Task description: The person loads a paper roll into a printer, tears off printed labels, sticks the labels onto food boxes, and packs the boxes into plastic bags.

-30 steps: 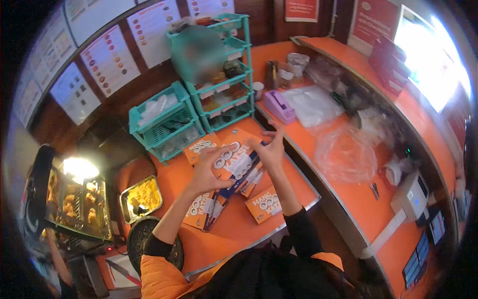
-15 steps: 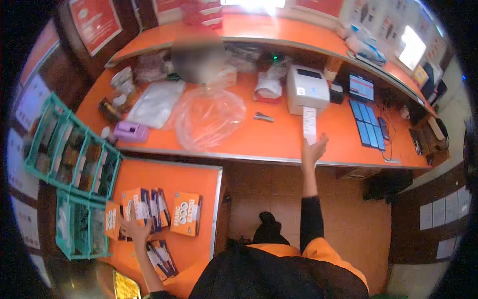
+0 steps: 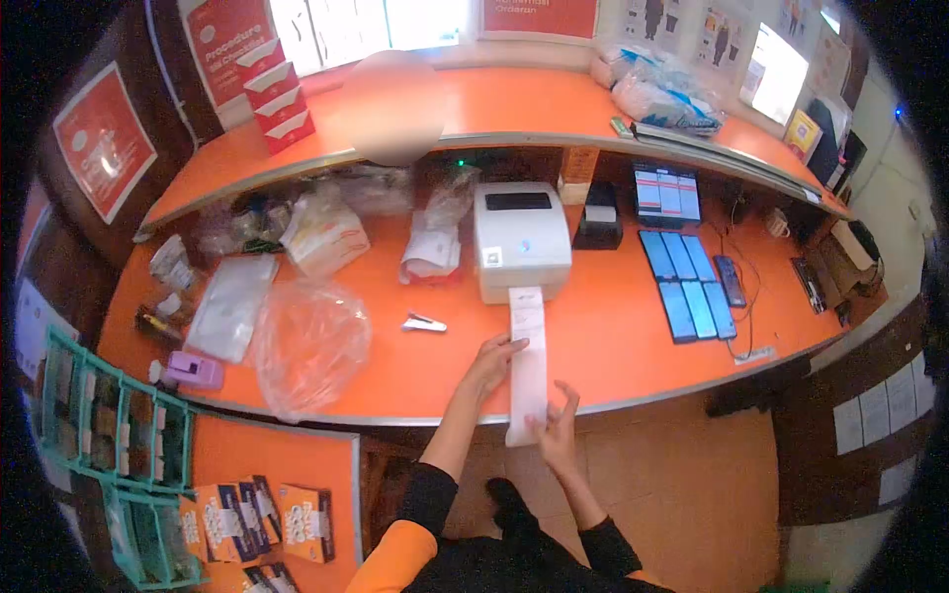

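Observation:
A long white printed paper strip (image 3: pixel 528 371) hangs out of the front slot of a white label printer (image 3: pixel 522 242) and passes over the counter's front edge. My left hand (image 3: pixel 491 364) is at the strip's left edge, a little below the slot, with thumb and fingers closed on it. Lower down, my right hand (image 3: pixel 557 430) pinches the strip near its loose end with the thumb, the other fingers partly raised. To the left on the counter lies a small white-and-dark cutter or clip (image 3: pixel 423 323), touched by neither hand.
Smartphones (image 3: pixel 687 287) lie in rows at right below a tablet (image 3: pixel 665 195), beside a small black printer (image 3: pixel 599 219). At left are a clear plastic bag (image 3: pixel 311 346), a purple device (image 3: pixel 193 370) and teal baskets (image 3: pixel 117 420). Orange boxes (image 3: pixel 304 522) stand on the lower side table.
My left hand has left the orange boxes and come to the paper strip. More of the strip is out of the printer, and my right hand is lower along it. The view has shifted.

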Demonstrator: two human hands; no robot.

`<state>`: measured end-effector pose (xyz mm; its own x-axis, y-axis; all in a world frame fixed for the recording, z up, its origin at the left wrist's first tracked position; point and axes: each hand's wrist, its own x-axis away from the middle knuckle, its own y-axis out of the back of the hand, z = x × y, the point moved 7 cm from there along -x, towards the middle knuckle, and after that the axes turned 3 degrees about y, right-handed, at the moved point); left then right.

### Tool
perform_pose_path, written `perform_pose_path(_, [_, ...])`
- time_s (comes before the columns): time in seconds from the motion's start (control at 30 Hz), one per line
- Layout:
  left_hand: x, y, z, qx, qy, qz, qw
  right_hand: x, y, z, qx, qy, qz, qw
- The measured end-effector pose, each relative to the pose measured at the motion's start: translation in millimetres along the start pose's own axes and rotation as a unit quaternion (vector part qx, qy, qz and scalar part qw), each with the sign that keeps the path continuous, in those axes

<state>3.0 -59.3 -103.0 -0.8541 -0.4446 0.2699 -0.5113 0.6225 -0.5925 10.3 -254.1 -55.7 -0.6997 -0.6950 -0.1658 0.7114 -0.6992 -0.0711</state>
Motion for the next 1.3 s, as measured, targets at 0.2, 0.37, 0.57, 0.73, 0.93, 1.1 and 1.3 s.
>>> perform_pose_path(0.2, [-26.5, -2.5, 32.6, -0.047, 0.015, 0.027, 0.998, -103.4, 12.2, 23.5, 0.137, 0.089, 0.041, 0.986])
perform_pose_path(0.37, [-18.6, -39.4, 3.3, 0.041, -0.068, 0.002, 0.997, -159.9, 11.5, 13.0, 0.136, 0.09, -0.018, 0.986])
perform_pose_path(0.57, [-8.8, -49.5, -6.7, 0.007, -0.068, -0.03, 0.997, -157.9, 14.5, 34.4, 0.183, 0.115, -0.055, 0.975])
perform_pose_path(0.73, [0.1, -31.9, -10.4, -0.031, -0.039, -0.007, 0.999, -124.4, 23.4, 56.7, 0.245, 0.224, -0.039, 0.943])
perform_pose_path(0.93, [-43.3, -30.0, -10.9, 0.103, 0.043, -0.003, 0.994, -113.4, 24.7, 72.2, 0.118, 0.178, 0.095, 0.972])
perform_pose_path(1.1, [-55.7, -26.8, -11.8, 0.015, -0.073, -0.076, 0.994, -179.6, 17.6, 58.5, 0.23, 0.275, 0.006, 0.934])
perform_pose_path(1.3, [-57.3, -28.6, -8.2, 0.031, -0.058, -0.099, 0.993, -202.3, 10.6, 29.3, 0.277, 0.243, -0.006, 0.929])
